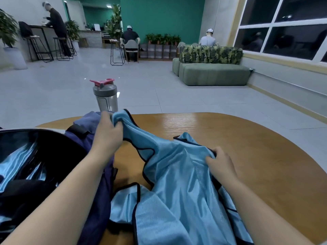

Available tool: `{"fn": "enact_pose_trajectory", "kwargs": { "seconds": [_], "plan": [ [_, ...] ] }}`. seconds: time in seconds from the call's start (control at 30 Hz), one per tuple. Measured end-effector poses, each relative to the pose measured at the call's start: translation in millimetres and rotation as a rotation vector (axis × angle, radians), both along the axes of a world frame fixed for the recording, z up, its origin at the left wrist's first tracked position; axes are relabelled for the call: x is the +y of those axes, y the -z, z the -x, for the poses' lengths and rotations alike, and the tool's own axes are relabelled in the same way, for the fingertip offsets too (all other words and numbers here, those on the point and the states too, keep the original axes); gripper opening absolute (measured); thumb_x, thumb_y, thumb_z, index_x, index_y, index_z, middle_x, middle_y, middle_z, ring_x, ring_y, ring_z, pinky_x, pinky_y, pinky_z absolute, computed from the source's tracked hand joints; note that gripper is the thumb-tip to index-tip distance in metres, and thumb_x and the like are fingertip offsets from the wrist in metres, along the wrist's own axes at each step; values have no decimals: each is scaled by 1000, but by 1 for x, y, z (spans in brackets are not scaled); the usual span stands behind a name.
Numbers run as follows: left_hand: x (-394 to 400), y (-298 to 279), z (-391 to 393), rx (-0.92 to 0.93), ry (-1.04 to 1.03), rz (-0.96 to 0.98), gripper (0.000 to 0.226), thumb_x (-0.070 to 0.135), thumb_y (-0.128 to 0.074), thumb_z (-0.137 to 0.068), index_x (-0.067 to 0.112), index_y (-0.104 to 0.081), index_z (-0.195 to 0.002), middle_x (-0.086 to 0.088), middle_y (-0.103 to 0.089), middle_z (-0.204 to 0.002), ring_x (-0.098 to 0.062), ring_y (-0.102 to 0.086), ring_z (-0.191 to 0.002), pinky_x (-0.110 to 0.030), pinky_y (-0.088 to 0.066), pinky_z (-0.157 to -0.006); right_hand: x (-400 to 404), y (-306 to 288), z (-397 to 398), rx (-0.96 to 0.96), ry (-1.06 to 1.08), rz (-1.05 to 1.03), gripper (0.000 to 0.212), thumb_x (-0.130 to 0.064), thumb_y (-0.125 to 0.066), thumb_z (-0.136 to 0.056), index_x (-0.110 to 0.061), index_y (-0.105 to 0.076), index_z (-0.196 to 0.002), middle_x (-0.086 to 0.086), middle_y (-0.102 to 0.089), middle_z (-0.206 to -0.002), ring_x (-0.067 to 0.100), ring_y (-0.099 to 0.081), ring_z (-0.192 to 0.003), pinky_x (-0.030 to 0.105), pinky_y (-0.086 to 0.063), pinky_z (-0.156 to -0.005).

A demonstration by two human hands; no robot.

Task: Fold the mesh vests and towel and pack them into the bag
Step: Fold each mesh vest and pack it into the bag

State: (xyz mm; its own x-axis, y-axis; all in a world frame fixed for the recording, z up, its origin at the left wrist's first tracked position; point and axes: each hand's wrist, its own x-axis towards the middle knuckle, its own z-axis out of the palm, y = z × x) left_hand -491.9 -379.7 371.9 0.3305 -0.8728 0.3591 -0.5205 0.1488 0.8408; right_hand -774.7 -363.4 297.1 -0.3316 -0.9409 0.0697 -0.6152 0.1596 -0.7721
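Both hands are clamped on a light blue mesh vest [177, 183] with dark trim that lies rumpled on the wooden desk [247, 138]. The left hand [108, 133] bunches one shoulder strap in curled fingers and lifts it off the desk, while the right hand [221, 165], well apart from the left, pinches another fold of the same vest lower down. The fabric stretches between the two hands and spills toward the person. Just left of the left forearm sits a dark blue bag [92, 174], its mouth open, with more shiny blue fabric [23, 163] showing inside. Beyond the left hand, at the desk's far edge, stands a grey shaker bottle [105, 96] with a pink lid.
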Motion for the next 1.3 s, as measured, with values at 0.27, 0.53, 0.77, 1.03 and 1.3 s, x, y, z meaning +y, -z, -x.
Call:
{"fn": "enact_pose_trajectory", "kwargs": {
  "seconds": [0.27,0.53,0.77,1.03,1.3],
  "plan": [
    [44,-1,5,-180,433,-70,36,-14,-49,-80,21,-60,-81,7,-60,-74,-1,-51,-65,-14,-39,-58,6,-14,-25,271,-154,-43,50,-4,-47,-84,-20,-43,-130,-4,-46,-131,19,-35,-125,32,-30,-101],
    [66,34,16,-492,582,146,51,-3,-45,-59,20,-70,-96,13,-61,-96,-9,-51,-94,-20,-39,-86,33,-51,-78,-86,-744,-138,26,-49,-62,-86,-25,-67,-93,-10,-64,-80,4,-58,-73,23,-44,-71],
    [83,31,14,-234,626,212,29,22,-56,-72,30,-64,-98,15,-55,-109,-10,-55,-110,-21,-41,-94,41,-52,-84,-653,-684,101,27,13,-60,-84,-12,-65,-90,-7,-70,-80,3,-64,-77,17,-51,-73],
    [88,15,24,137,436,262,13,20,-67,-79,32,-68,-83,9,-65,-96,-6,-62,-100,-16,-44,-87,43,-61,-84,-855,-639,183,21,-15,-75,-69,-32,-77,-83,-4,-72,-85,13,-65,-80,28,-54,-77],
    [82,22,13,-259,298,143,26,1,-71,-80,25,-68,-89,12,-64,-89,-4,-58,-86,-13,-43,-79,43,-64,-74,-286,-630,352,31,5,-67,-82,-22,-71,-97,-3,-70,-96,2,-65,-89,13,-48,-82]
  ]
}}
